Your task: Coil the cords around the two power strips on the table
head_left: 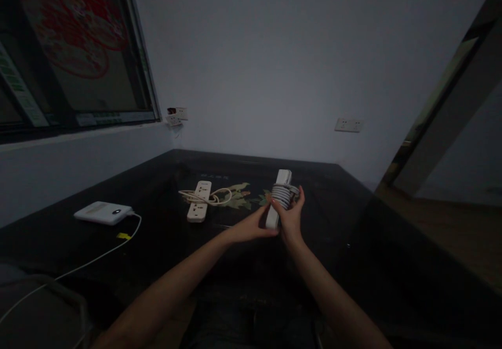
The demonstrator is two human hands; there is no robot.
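Between my two hands is a white power strip point(273, 217), tilted up above the dark table, with its grey-white cord point(281, 195) wound in several turns around the middle. My left hand point(257, 226) grips the strip's lower end, thumb along the near edge. My right hand point(291, 216) closes around its right side at the coils, with fingertips by the plug end point(293, 189). A second white power strip point(198, 210) lies on the table to the left, its thin cord point(219, 197) looped loosely across it.
A white power bank point(102, 213) with a plugged-in white cable point(135, 231) lies at the left, near a yellow tag point(124, 236). The black table point(243, 265) has a leaf pattern. Wall sockets point(348, 125) are behind it; a window point(78, 46) is at the left.
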